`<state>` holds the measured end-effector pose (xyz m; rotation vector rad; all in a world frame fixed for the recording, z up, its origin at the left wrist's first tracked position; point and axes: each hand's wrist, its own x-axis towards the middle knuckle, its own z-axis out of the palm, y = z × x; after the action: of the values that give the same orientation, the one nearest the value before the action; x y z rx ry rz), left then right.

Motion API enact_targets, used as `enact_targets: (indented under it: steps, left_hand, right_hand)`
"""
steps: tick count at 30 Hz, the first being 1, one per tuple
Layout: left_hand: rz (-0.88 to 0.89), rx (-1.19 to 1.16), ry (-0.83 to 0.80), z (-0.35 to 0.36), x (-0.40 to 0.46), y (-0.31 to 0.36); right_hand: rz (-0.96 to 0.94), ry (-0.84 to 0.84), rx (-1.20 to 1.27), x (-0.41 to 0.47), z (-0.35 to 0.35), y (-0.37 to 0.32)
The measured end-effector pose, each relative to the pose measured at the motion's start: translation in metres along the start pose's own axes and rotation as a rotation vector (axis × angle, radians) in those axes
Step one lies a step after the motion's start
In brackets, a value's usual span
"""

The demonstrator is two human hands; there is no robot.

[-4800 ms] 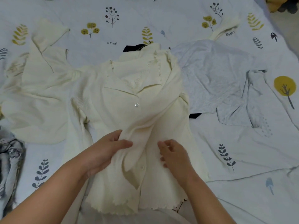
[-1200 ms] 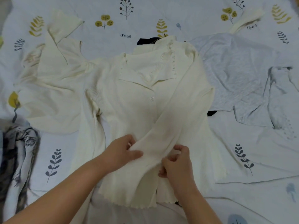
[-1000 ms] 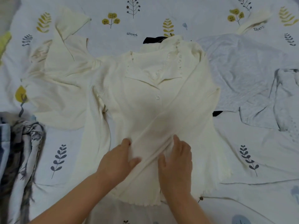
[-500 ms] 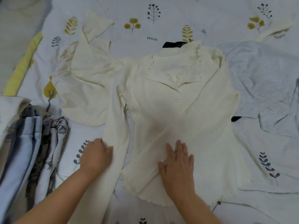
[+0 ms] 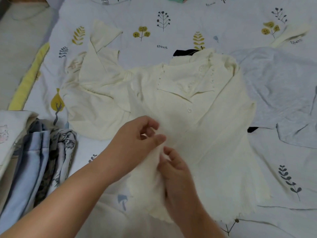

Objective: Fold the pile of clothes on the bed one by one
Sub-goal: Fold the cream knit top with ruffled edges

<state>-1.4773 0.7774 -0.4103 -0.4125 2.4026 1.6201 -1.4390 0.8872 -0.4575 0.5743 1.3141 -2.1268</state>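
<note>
Fingers (image 5: 159, 139) of both hands pinch the left sleeve (image 5: 151, 177) of the cream ribbed knit cardigan (image 5: 205, 126) on the bed (image 5: 188, 23); its body lies right of them, collar far

Bare forearms (image 5: 72, 194), sleeveless, no jewellery.
</note>
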Motion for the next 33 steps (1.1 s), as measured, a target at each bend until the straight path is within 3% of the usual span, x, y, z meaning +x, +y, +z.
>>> enact_targets:
  steps: [2, 4, 8, 13, 16, 20, 23, 28, 30, 33]
  left_hand:
    - [-0.023, -0.168, -0.156, 0.005, 0.004, 0.013]
    - [-0.022, -0.148, -0.211, 0.009, 0.011, 0.014]
    - [0.014, 0.166, -0.020, 0.012, 0.041, -0.008]
    - [0.113, 0.596, 0.222, 0.000, 0.098, -0.032]
    - [0.237, 0.740, 0.214, 0.001, 0.130, -0.027]
    - [0.302, 0.944, 0.015, 0.011, 0.169, -0.019]
    - [0.242, 1.170, -0.151, 0.009, 0.193, -0.014]
    - [0.221, 1.272, -0.090, -0.019, 0.222, 0.001]
    - [0.130, 1.401, -0.031, -0.029, 0.229, 0.003]
    - [0.084, 1.476, 0.056, -0.021, 0.228, 0.000]
  right_hand:
    - [-0.039, 0.083, -0.008, 0.004, -0.022, -0.022]
    - [-0.030, 0.209, -0.157, 0.011, -0.054, -0.040]
    - [0.031, 0.447, -0.467, 0.027, -0.115, -0.058]
    - [-0.024, 0.687, -1.084, 0.040, -0.139, -0.046]
    - [-0.031, 0.800, -1.276, 0.041, -0.124, -0.034]
    - [0.039, 0.717, -1.508, 0.043, -0.113, -0.021]
    - [0.026, 0.670, -1.550, 0.044, -0.122, -0.021]
    - [0.010, 0.422, -1.112, 0.037, -0.159, -0.043]
    - [-0.044, 0.478, -1.104, 0.034, -0.170, -0.050]
    - [-0.133, 0.723, -1.337, 0.034, -0.175, -0.050]
